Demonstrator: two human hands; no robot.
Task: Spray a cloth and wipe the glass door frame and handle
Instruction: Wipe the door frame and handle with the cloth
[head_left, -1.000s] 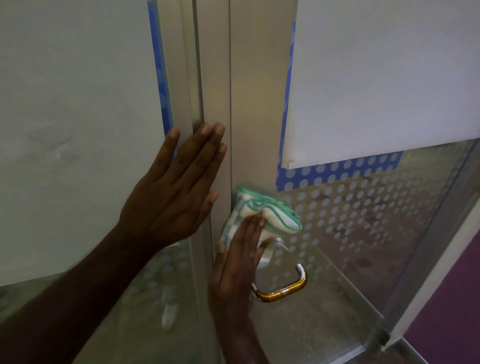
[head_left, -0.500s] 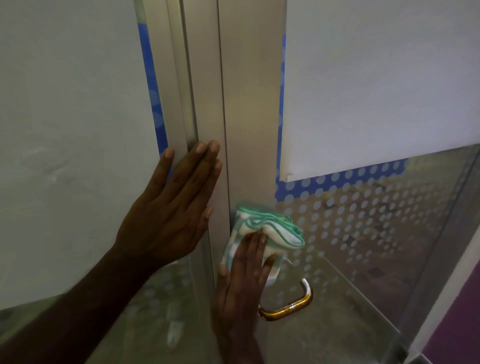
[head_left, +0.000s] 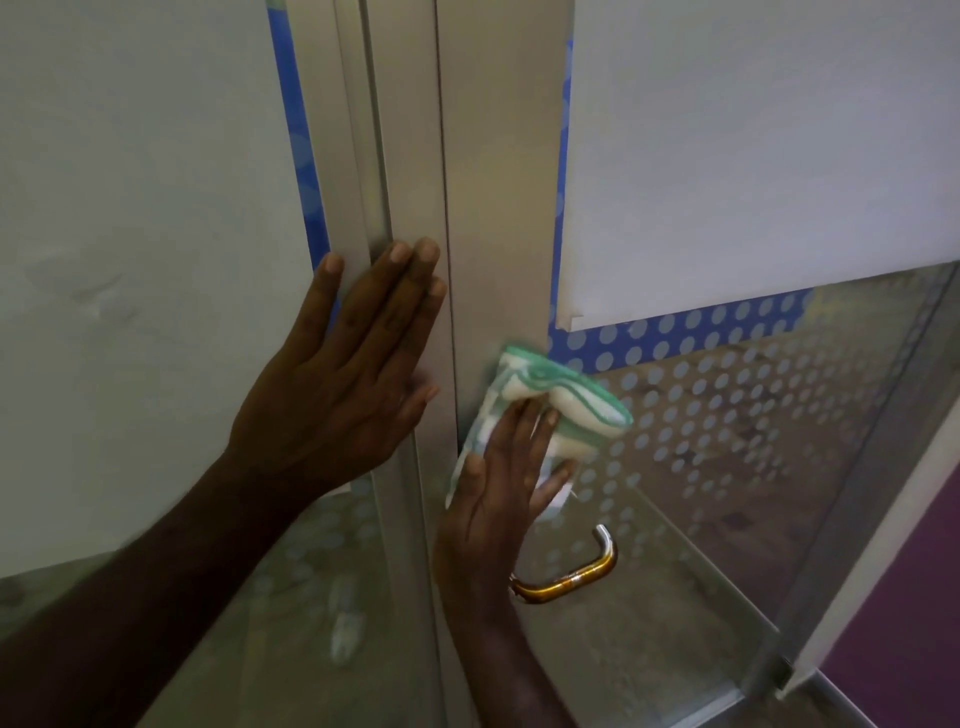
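The cloth (head_left: 545, 410), white with green stripes and bunched into folds, lies against the metal door frame (head_left: 498, 208) at its right edge, where the frame meets the dotted glass panel (head_left: 727, 441). The right hand (head_left: 498, 499) presses it there with straight fingers (head_left: 524, 431) spread flat over its lower half; the cloth's upper folds stick out above the fingertips and look slightly blurred, so their exact shape is hard to tell. Just below the hand, the curved brass-coloured handle (head_left: 576, 577) projects from the glass, apart from the cloth. To the left, the left hand (head_left: 337, 395) rests flat with fingers extended and close together, laid across the neighbouring frame post (head_left: 363, 156) and the edge of the frosted white panel (head_left: 130, 208); it holds nothing. A white sheet (head_left: 753, 156) covers the upper glass on the right, with a blue dotted strip (head_left: 675, 332) beneath it.
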